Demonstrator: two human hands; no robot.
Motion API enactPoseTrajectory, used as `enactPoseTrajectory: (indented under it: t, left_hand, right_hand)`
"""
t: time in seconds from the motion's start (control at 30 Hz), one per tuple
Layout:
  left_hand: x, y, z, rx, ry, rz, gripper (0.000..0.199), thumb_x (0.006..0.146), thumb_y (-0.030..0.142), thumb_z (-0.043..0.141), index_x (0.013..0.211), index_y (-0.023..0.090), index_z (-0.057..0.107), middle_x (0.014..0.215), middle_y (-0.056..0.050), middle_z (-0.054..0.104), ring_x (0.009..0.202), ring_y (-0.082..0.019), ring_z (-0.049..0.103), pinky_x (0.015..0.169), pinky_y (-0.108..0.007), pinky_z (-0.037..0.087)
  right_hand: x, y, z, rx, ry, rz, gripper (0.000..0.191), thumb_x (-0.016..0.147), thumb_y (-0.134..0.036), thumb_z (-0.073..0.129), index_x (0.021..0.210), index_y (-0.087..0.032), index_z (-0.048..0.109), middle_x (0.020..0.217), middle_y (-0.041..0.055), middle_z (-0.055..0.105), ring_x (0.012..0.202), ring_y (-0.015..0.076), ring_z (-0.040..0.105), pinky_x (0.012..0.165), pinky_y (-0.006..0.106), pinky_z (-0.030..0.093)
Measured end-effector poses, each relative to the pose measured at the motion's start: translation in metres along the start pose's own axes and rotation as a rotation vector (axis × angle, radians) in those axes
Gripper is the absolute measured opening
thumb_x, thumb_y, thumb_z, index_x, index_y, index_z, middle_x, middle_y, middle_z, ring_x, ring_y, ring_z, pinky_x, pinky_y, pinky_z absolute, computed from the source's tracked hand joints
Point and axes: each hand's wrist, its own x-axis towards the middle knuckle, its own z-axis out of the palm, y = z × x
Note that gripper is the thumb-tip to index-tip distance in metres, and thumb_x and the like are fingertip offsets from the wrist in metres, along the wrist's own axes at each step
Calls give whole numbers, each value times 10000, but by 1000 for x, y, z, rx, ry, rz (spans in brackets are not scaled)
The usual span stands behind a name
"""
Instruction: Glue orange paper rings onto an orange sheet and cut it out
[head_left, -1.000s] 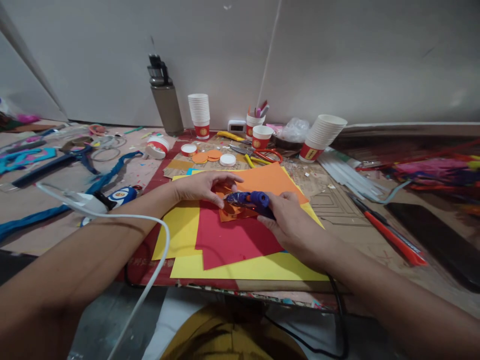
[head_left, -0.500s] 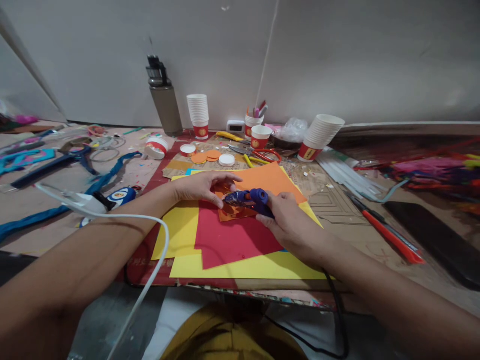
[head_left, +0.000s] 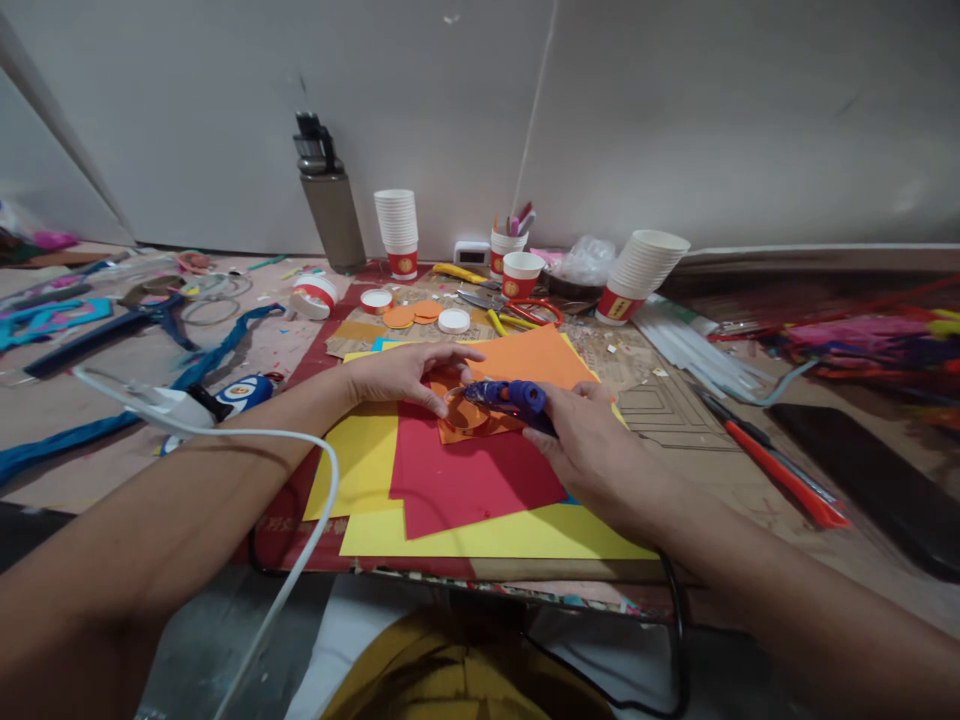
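My right hand (head_left: 589,440) is wrapped round a dark blue glue gun (head_left: 510,397), its nozzle pointing left. Under the nozzle lies a small orange piece with a ring-like round part (head_left: 465,415), partly hidden by the gun. My left hand (head_left: 412,378) rests at the left of this piece, thumb and fingers curved round its edge and holding it down. Beneath are stacked sheets: red (head_left: 472,485), yellow (head_left: 360,460) and a larger orange one (head_left: 532,355).
Behind the sheets are orange discs (head_left: 427,310), a white lid (head_left: 454,320), red-handled scissors (head_left: 532,308) and stacked cups (head_left: 645,270). A bottle (head_left: 331,215) stands at the back. A white cable (head_left: 334,480) crosses my left forearm; a red cutter (head_left: 787,475) lies right.
My right hand has shifted slightly right with the glue gun, uncovering more of the round orange part. My left hand stays in place.
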Motion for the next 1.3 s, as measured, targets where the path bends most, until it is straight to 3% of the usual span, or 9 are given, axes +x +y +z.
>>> enactPoseTrajectory:
  t: [0.13, 0.47, 0.83, 0.97, 1.17, 1.23, 1.3]
  left_hand:
    - [0, 0, 0, -6, 1, -9, 809, 624, 189, 835, 1359, 264, 506, 1145, -74, 616, 1137, -216, 566, 1009, -400, 425]
    - [1, 0, 0, -27, -2, -25, 815, 600, 146, 835, 1343, 239, 514, 1108, -73, 626, 1126, -214, 572, 1009, -410, 431]
    - [0, 0, 0, 34, 19, -16, 811, 615, 186, 835, 1354, 248, 508, 1171, -77, 614, 1153, -218, 557, 1027, -413, 411]
    - [1, 0, 0, 38, -1, -1, 818, 626, 169, 826, 1369, 255, 496, 1103, -73, 628, 1106, -209, 576, 1001, -401, 424]
    - [0, 2, -1, 16, -17, 16, 807, 626, 218, 844, 1357, 250, 504, 1094, -75, 639, 1097, -206, 583, 1001, -403, 422]
    - [-1, 5, -1, -31, 20, 22, 736, 630, 267, 845, 1305, 223, 556, 1136, -102, 637, 1123, -228, 579, 994, -402, 432]
    - [-3, 9, 2, -66, 140, 4, 530, 736, 374, 762, 1213, 192, 620, 1184, -124, 630, 1109, -230, 590, 973, -398, 453]
  right_hand:
    - [2, 0, 6, 14, 19, -16, 232, 909, -196, 481, 1127, -168, 555, 860, 88, 631, 783, 230, 513, 758, 343, 349]
    - [2, -9, -2, 123, -101, 86, 256, 904, -201, 509, 1153, -173, 562, 861, 96, 590, 817, 246, 490, 708, 311, 372]
    - [2, -5, 0, 44, -37, 46, 221, 916, -195, 474, 1116, -163, 562, 867, 93, 615, 791, 235, 501, 733, 333, 363]
    - [-2, -5, -3, 22, -13, 28, 214, 915, -183, 464, 1110, -160, 547, 870, 92, 637, 795, 234, 521, 770, 359, 361]
    - [-4, -1, -6, 9, -56, 148, 162, 910, -239, 492, 1032, -158, 562, 834, 108, 603, 827, 263, 518, 716, 341, 396]
    - [-5, 1, -8, 78, -64, 173, 200, 921, -271, 485, 1076, -168, 559, 858, 109, 599, 840, 260, 533, 709, 330, 413]
    - [-5, 4, -9, 151, -73, 176, 239, 927, -293, 484, 1129, -186, 555, 910, 109, 609, 850, 253, 554, 716, 330, 426]
